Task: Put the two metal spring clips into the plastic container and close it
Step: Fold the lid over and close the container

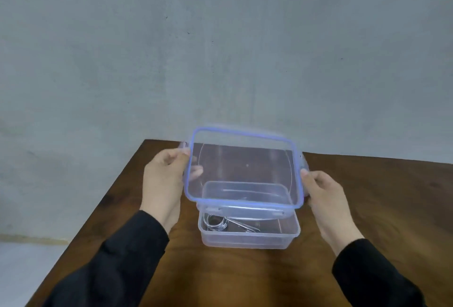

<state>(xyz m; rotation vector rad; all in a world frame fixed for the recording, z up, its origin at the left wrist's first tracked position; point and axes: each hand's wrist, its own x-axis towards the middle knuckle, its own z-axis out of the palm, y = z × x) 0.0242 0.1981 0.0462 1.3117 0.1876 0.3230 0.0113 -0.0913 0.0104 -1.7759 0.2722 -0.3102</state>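
A clear plastic container (pixel 248 239) stands open on the brown wooden table (pixel 367 196). Metal spring clips (pixel 218 223) lie inside it at the left, partly hidden by the lid, so I cannot tell how many there are. The clear lid with a blue rim (pixel 245 167) hangs tilted in the air just above and behind the container. My left hand (pixel 164 184) grips the lid's left edge. Gripping the right edge is my right hand (pixel 326 198). Both arms wear black sleeves.
A grey concrete wall rises behind the table. The table's left edge (pixel 98 208) runs diagonally, with pale floor (pixel 24 270) beyond it at the lower left.
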